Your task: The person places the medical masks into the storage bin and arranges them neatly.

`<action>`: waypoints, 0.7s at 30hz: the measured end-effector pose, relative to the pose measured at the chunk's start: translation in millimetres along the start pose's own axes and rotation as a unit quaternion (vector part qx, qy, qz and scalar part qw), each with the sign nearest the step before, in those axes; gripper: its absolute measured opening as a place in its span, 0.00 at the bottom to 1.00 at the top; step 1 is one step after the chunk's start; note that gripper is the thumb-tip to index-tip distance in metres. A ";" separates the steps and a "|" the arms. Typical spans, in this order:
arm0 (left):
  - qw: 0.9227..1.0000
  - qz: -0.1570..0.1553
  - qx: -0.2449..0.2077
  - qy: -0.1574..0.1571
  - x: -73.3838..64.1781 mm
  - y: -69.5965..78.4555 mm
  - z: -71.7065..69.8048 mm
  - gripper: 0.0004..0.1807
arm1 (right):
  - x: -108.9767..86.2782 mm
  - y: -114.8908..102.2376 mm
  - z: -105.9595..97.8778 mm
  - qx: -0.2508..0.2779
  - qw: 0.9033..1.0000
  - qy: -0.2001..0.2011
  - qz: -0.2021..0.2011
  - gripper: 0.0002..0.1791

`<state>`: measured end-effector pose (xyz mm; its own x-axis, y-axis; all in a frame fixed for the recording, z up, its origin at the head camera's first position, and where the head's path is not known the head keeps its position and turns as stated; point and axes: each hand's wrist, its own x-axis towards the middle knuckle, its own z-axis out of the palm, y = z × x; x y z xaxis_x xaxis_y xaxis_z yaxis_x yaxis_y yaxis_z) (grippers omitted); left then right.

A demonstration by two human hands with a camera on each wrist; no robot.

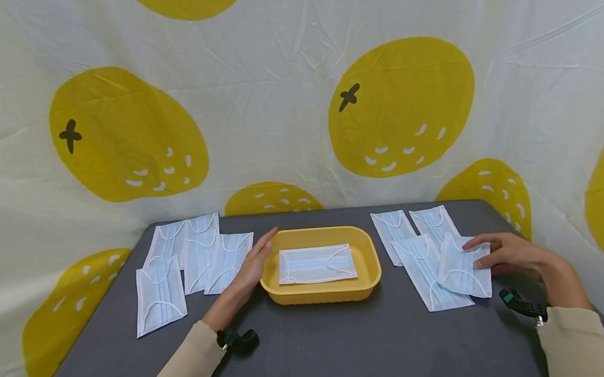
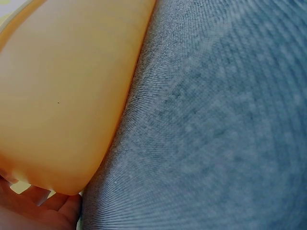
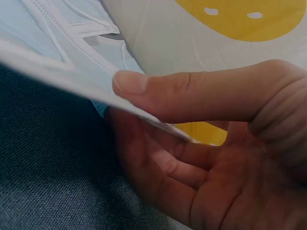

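Observation:
A yellow plastic tray stands mid-table with one pale blue face mask lying flat in it. My left hand rests against the tray's left side with its fingers extended. From the left wrist, its fingers touch the end of the tray wall. On the right, my right hand pinches the edge of a face mask that overlaps others. The right wrist view shows the thumb on top of this mask's edge and the fingers beneath it, the edge tilted up off the table.
Several more masks spread under and behind the pinched one. Another overlapping group of masks lies left of the tray. The dark grey table meets a fruit-printed curtain at its back edge.

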<state>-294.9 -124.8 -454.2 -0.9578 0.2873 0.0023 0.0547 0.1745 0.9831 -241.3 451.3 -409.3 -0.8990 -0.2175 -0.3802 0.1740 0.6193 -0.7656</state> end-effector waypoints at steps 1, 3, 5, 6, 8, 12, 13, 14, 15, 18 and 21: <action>1.000 0.000 0.001 -0.001 0.1 0.1 -0.1 0.27 | 0.1 0.0 0.0 0.000 1.000 0.002 -0.003 0.30; 1.000 -0.001 0.000 -0.002 -0.3 0.5 -0.4 0.27 | 0.5 -0.3 0.0 0.003 1.000 0.006 -0.007 0.29; 1.000 -0.001 0.001 -0.002 -0.9 1.4 -0.6 0.27 | 0.9 -1.1 0.1 0.007 1.000 0.013 -0.012 0.28; 1.000 0.000 0.002 -0.002 -1.3 1.8 -0.6 0.27 | 1.1 -1.6 0.1 0.009 1.000 0.016 -0.015 0.29; 1.000 0.003 0.002 -0.002 -1.8 2.4 -0.7 0.27 | 1.7 -1.9 0.0 0.005 0.999 0.026 -0.022 0.29; 1.000 0.007 0.002 -0.001 -1.9 2.4 -0.9 0.27 | 2.1 -1.9 -0.4 -0.006 0.998 0.051 -0.031 0.30; 1.000 0.006 0.003 -0.001 -1.8 2.2 -0.9 0.27 | 2.4 -1.4 -0.8 -0.007 0.998 0.058 -0.033 0.30; 1.000 0.004 0.003 -0.001 -1.6 2.2 -0.9 0.27 | 2.5 -1.3 -1.1 -0.007 0.997 0.064 -0.035 0.30; 1.000 0.002 0.004 -0.001 -1.6 2.1 -0.8 0.27 | 2.6 -1.1 -1.6 -0.007 0.997 0.070 -0.038 0.29; 1.000 -0.002 0.006 -0.002 -1.6 1.9 -0.6 0.27 | 2.9 -1.0 -2.3 -0.001 0.995 0.086 -0.045 0.28; 1.000 -0.001 0.007 -0.004 -1.9 1.8 -0.2 0.27 | 2.3 -1.8 -2.0 0.000 0.994 0.095 -0.049 0.28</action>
<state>-293.1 -125.2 -452.4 -0.9555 0.2949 -0.0009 0.0569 0.1873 0.9806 -244.4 451.2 -407.7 -0.9715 -0.1293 -0.1987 0.0822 0.6026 -0.7938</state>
